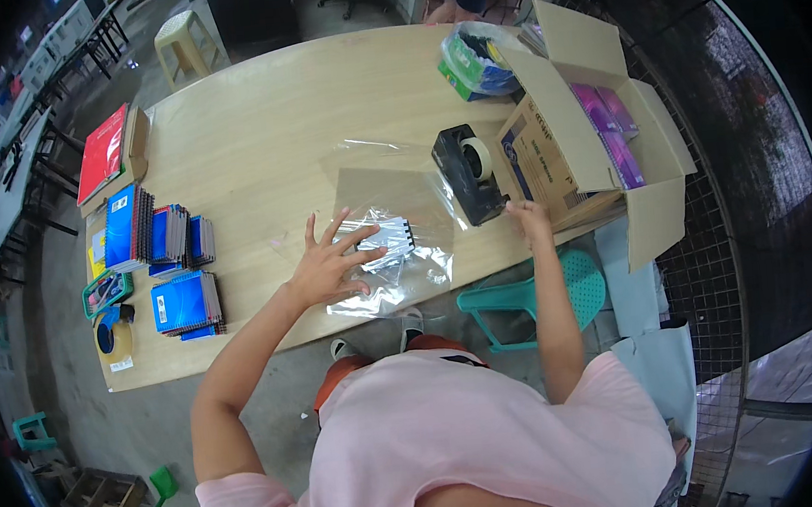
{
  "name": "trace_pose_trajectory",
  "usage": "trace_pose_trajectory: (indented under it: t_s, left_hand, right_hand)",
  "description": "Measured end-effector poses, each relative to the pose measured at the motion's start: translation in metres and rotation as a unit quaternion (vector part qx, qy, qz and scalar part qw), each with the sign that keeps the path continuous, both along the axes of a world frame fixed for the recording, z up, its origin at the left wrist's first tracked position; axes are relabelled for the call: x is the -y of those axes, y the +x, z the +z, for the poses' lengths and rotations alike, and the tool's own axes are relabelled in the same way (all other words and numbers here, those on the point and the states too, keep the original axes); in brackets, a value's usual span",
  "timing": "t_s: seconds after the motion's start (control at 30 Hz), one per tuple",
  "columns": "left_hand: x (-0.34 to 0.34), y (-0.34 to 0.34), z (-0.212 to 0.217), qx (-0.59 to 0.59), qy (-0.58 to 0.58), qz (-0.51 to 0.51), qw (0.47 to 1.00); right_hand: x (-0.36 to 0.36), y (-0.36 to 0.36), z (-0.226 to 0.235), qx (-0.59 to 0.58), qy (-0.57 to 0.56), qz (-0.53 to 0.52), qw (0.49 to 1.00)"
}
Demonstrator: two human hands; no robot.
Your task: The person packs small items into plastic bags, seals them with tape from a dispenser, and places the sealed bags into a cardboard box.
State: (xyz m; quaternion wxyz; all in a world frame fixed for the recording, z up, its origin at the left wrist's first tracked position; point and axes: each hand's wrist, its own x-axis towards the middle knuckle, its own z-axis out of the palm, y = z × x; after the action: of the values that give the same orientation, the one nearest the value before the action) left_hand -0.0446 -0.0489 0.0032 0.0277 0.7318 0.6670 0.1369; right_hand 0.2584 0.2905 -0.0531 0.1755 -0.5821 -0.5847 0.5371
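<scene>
My left hand [326, 265] lies flat, fingers spread, on the bagged notebook [388, 239] (spiral edge facing right); right hand [527, 217], grip unclear, touches the tape dispenser [468, 172].

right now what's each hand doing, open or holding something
Left hand: open, fingers spread, pressing flat on the clear plastic bag.
Right hand: by the black tape dispenser and brown cardboard box; its grip cannot be told.

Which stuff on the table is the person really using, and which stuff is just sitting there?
In use:
left hand flat on the clear plastic bag
spiral notebook inside that bag
right hand by the black tape dispenser

Just lying about:
blue notebook stacks
red book
open cardboard box
tape roll
</scene>
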Motion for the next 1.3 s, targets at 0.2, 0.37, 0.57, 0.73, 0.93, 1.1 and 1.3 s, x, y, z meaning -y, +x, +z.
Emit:
trace_pose_trajectory:
  t_s: [0.2,0.37,0.57,0.73,0.93,1.1,1.3]
  left_hand:
    - [-0.002,-0.001,0.004,0.013,-0.008,-0.012,1.0]
    - [-0.007,-0.001,0.002,0.018,-0.012,-0.02,1.0]
    - [-0.008,-0.006,-0.005,0.001,0.005,-0.037,0.999]
    - [-0.008,-0.007,-0.006,-0.003,0.01,-0.037,0.999]
    - [-0.004,0.014,-0.002,0.056,0.08,0.02,0.995]
    - [-0.035,0.06,0.0,0.307,0.279,0.203,0.887]
    - [-0.05,0.02,0.024,0.468,0.21,0.221,0.83]
  right_hand:
    - [0.06,0.0,-0.053,-0.303,-0.354,-0.224,0.856]
    - [0.109,-0.044,-0.022,-0.501,-0.21,0.004,0.84]
    - [0.141,-0.147,0.087,-0.175,0.048,0.405,0.896]
    - [0.156,-0.179,0.089,0.022,0.249,0.483,0.839]
    - [0.152,-0.177,0.093,0.212,0.369,0.443,0.789]
    - [0.149,-0.125,0.098,-0.002,0.293,0.367,0.883]
    - [0.176,-0.107,0.066,-0.193,0.493,0.334,0.78]
